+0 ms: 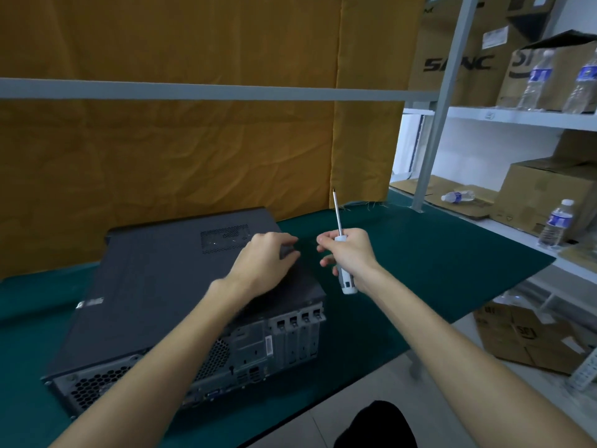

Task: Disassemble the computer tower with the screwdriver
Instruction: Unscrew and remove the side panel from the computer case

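Head view: right hand [350, 253] curled round the white handle of the screwdriver [341, 245], shaft pointing up and slightly left, tip blurred. Left hand [263, 261] lies palm-down on the right edge of the computer tower [155, 286], fingers bent over that edge; how firmly it grips I cannot tell. Tower lies on its side on the green mat [436, 270], rear ports toward the camera; small sticker on its lid unreadable. Cardboard box [458, 59] on the shelving reads "SANC", partly behind an upright. Water bottles [538, 80] on the shelf, labels illegible.
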Demonstrator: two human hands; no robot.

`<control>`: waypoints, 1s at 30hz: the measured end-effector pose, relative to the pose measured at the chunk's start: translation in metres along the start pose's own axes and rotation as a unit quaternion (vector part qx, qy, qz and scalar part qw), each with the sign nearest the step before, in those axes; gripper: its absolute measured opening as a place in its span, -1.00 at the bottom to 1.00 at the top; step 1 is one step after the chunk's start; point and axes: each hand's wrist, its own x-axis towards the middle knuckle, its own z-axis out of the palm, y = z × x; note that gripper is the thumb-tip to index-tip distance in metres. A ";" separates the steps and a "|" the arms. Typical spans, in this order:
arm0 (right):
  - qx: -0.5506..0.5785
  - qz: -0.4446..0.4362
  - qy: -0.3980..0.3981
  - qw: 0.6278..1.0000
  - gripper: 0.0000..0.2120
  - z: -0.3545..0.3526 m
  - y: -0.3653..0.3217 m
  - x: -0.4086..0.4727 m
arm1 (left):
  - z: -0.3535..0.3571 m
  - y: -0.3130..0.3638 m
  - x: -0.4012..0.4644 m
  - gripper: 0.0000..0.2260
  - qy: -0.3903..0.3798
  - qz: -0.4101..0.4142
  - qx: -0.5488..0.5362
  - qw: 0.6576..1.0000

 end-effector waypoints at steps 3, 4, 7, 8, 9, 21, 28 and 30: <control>-0.118 0.003 0.023 0.993 -0.90 0.016 0.030 0.060 | 0.003 -0.038 0.018 -0.69 -0.071 -0.040 0.035 0.996; -0.164 0.003 0.018 0.986 -0.89 0.021 0.043 0.076 | 0.004 -0.048 0.021 -0.69 -0.076 -0.046 0.045 0.995; -0.313 -0.005 -0.003 0.950 -0.83 0.035 0.079 0.115 | 0.007 -0.063 0.028 -0.72 -0.065 -0.047 0.048 0.996; -0.355 -0.008 -0.008 0.935 -0.82 0.037 0.087 0.125 | 0.007 -0.065 0.028 -0.73 -0.058 -0.044 0.049 0.996; -0.382 -0.012 -0.008 0.924 -0.80 0.041 0.095 0.136 | 0.007 -0.067 0.030 -0.75 -0.050 -0.044 0.046 0.997; -0.421 0.005 -0.042 0.906 -0.91 0.067 0.121 0.207 | 0.011 -0.071 0.030 -0.77 -0.025 -0.054 0.027 0.998; -0.209 0.013 0.008 0.978 -0.88 0.063 0.094 0.178 | 0.009 -0.070 0.030 -0.76 -0.040 -0.057 0.028 0.997; -0.094 0.025 0.005 0.995 -0.93 0.062 0.066 0.152 | 0.005 -0.068 0.027 -0.75 -0.052 -0.058 0.018 0.997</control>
